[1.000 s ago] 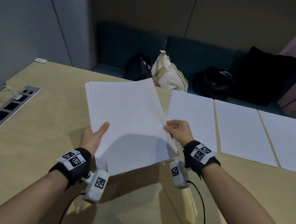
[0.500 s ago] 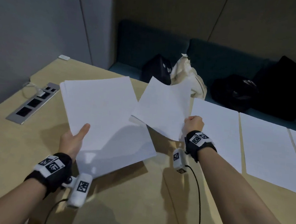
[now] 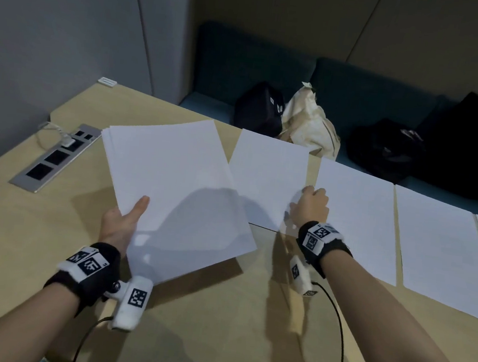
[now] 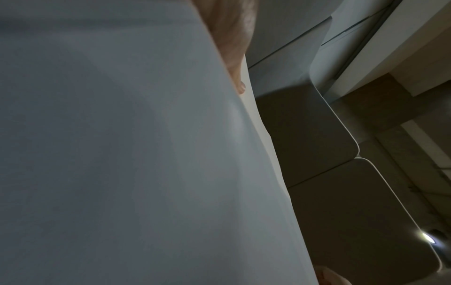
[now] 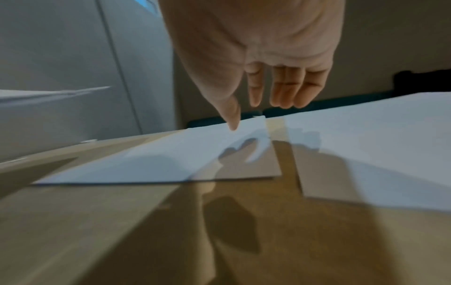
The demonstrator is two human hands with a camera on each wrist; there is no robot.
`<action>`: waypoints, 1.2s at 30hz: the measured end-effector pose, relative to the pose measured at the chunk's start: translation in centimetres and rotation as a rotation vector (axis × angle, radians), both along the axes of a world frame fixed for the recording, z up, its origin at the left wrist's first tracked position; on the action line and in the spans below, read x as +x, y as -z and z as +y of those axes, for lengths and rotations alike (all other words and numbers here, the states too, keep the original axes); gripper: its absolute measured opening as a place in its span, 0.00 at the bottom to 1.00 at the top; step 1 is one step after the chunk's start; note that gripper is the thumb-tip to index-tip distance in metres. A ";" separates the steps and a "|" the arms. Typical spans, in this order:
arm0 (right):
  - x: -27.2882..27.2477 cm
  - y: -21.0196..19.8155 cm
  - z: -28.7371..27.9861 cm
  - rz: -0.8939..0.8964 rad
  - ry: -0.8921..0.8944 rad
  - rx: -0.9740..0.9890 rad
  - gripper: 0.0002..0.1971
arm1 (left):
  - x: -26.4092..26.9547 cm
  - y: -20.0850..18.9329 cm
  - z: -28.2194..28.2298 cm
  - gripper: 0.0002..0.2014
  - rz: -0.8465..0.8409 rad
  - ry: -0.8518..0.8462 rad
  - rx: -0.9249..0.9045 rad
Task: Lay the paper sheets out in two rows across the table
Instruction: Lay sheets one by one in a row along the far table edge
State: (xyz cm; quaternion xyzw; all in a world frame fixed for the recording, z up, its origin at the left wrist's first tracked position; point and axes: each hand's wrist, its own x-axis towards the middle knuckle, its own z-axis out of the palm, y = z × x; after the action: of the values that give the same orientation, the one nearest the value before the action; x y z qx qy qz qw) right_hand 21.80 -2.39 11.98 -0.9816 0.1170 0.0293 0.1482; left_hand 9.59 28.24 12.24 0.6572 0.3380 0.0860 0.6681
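4 white paper sheets lie in 1 row along the far side of the wooden table point(image 3: 50, 250). The newest sheet point(image 3: 264, 180) sits directly under the right hand point(image 3: 309, 206), just left of the neighbouring sheet point(image 3: 356, 218), with a narrow strip of bare wood between them. It lies slightly askew, which suggests it is only just being set down and may need squaring up.

The right hand's fingers point(image 5: 288, 90) hang straight and relaxed, pointing down, gripping nothing. Its thumb tip point(image 5: 233, 123) appears to touch the sheet's right edge, probably to steady it in place.

Left of those fingers, the left hand point(image 3: 121, 225) holds the remaining stack of paper point(image 3: 172, 192) raised above the table. The thumb lies on top near the stack's near-left corner and the other fingers are hidden beneath, a grip that keeps the supply flat and within reach of the right hand.

Further left of the stack, a metal socket panel point(image 3: 56, 157) is set into the tabletop. Beyond the fingers, past the table's far edge, dark bags and a cream cloth bag point(image 3: 307, 123) rest on a teal bench.

No second row shows in these views, so the task looks well short of done.
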 end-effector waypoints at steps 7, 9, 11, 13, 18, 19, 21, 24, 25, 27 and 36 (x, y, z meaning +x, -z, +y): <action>-3.3 2.2 2.4 0.143 -0.386 -0.113 0.20 | -0.2 0.2 -0.9 0.16 -0.018 0.045 0.021; -3.6 2.4 2.5 0.142 -0.374 -0.111 0.21 | -0.2 0.3 -0.9 0.17 -0.019 0.055 0.024; -3.8 2.2 2.6 0.145 -0.355 -0.105 0.21 | -0.1 0.4 -0.9 0.18 -0.019 0.061 0.028; -3.8 2.1 2.8 0.155 -0.335 -0.092 0.20 | 0.0 0.4 -1.0 0.17 -0.018 0.062 0.034; -3.9 2.2 2.8 0.162 -0.311 -0.085 0.20 | 0.2 0.5 -1.4 0.17 -0.021 0.052 0.041; -3.9 2.1 2.7 0.169 -0.310 -0.081 0.20 | 0.2 0.5 -1.4 0.17 -0.025 0.049 0.040; -3.9 1.9 2.5 0.194 -0.300 -0.065 0.21 | 0.2 0.5 -1.6 0.15 -0.026 0.050 0.043; -3.8 1.3 2.4 0.135 -0.247 0.037 0.20 | 0.1 0.6 -1.7 0.16 -0.033 0.058 0.035; -3.7 0.8 2.5 0.066 -0.221 0.124 0.19 | 0.2 0.6 -1.8 0.16 -0.037 0.061 0.036; -3.7 -0.5 3.0 -0.009 -0.200 0.419 0.17 | 0.4 0.5 -1.9 0.15 -0.041 0.067 0.042; -4.1 -3.1 4.6 0.060 -0.195 0.678 0.12 | 0.7 0.1 -2.3 0.16 -0.042 0.083 0.040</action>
State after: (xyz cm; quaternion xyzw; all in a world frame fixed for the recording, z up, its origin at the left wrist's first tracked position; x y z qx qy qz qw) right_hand 17.69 2.24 15.12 -0.8818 0.0105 0.1093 0.4587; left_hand 10.33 25.94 12.10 0.6819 0.2947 0.0785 0.6648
